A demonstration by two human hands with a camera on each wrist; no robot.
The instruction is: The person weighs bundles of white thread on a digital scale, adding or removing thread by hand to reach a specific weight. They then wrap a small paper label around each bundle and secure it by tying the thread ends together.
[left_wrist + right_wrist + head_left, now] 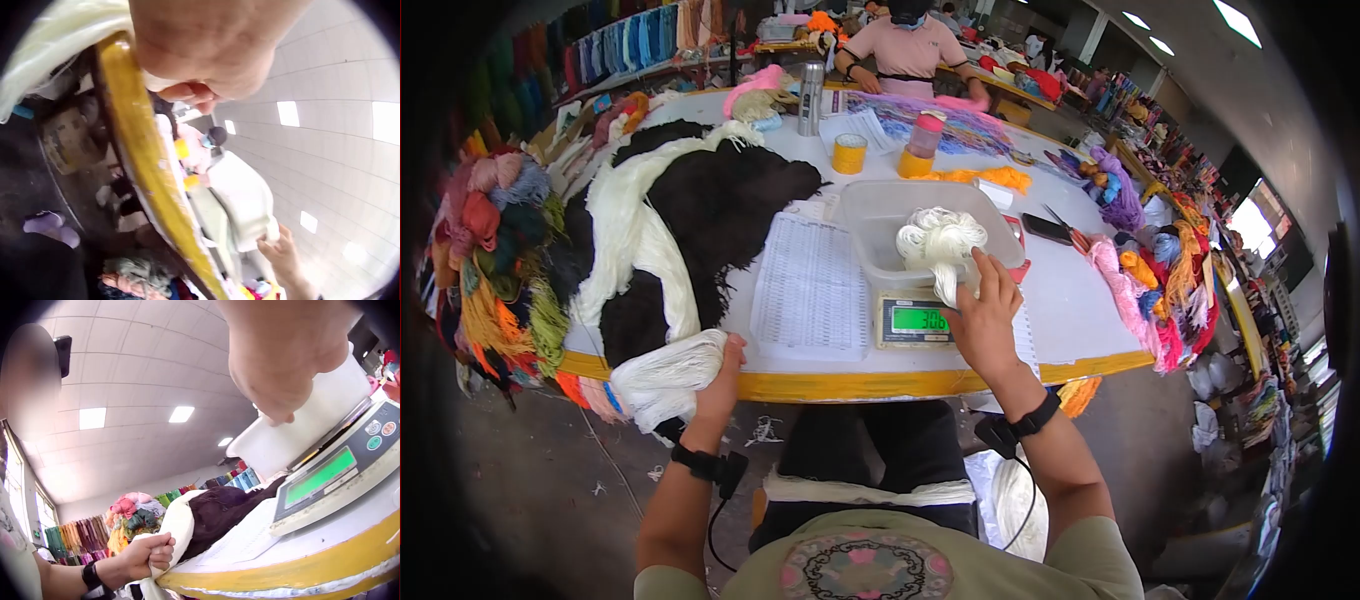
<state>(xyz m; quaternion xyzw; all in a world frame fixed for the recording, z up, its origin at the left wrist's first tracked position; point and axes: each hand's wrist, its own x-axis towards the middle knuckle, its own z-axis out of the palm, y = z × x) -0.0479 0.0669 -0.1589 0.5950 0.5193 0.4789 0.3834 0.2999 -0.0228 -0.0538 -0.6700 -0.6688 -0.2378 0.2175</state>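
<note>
My left hand (718, 388) grips a white yarn skein (662, 378) at the table's front left edge, and the skein's loose end droops past that edge. A translucent plastic tub (862, 228) sits on a digital scale (886, 335) whose green display is lit. Inside the tub lies a bundled white yarn skein (938, 236), with a tail of it over the front rim. My right hand (992, 328) pinches this tail between thumb and fingers at the rim; the left wrist view also shows the right hand (284, 256) there. Its fingertips are hidden in the right wrist view.
A printed sheet (810, 290) lies left of the scale. Dark yarn (740, 190) with a long white skein (625, 215) across it covers the table's left side. Beyond the tub stand a steel flask (811, 98) and a pink-lidded jar (925, 135). Scissors (1078, 240) and a phone (1047, 229) lie right.
</note>
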